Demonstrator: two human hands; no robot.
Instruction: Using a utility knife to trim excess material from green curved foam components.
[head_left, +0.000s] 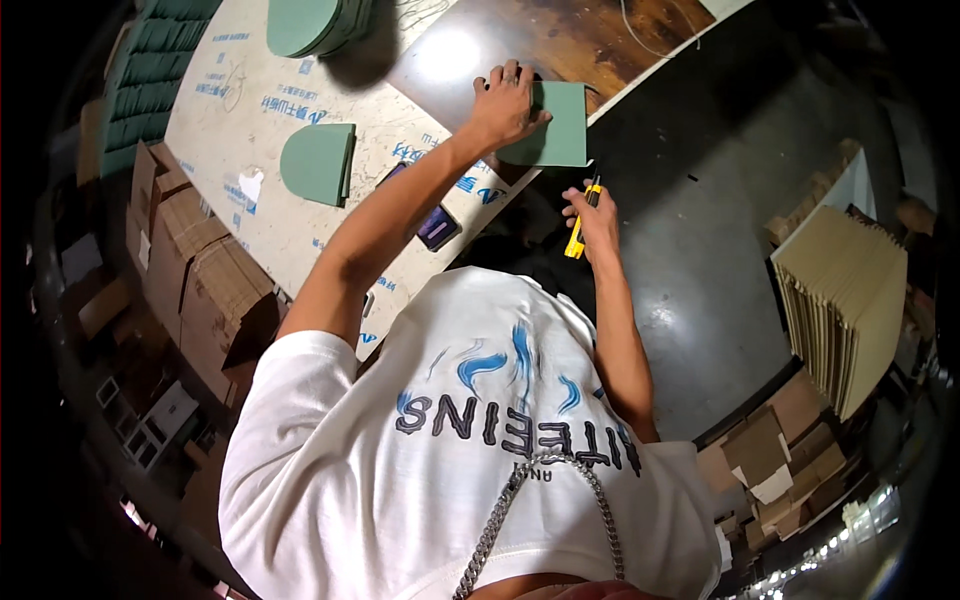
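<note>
A flat green piece (562, 125), with one straight end, lies at the table's right edge and slightly overhangs it. On its left part rests my left hand (508, 106), fingers spread and pressing down from above, not wrapped round it. My right hand (598, 222) is closed around a yellow utility knife (576, 238), off the table and just below the piece's near corner. The knife's dark tip points up toward that corner. Further left on the table lies a small stack of green round-ended pieces (316, 165). Another, taller stack of green pieces (303, 24) stands at the far side.
The table (270, 100) has a white printed cover and a brown glossy board (560, 40). A phone (438, 228) lies near my left forearm. Folded cardboard (205, 270) stands to the left, beside stacked green bundles (150, 75). Tan sheets (840, 300) stand at right.
</note>
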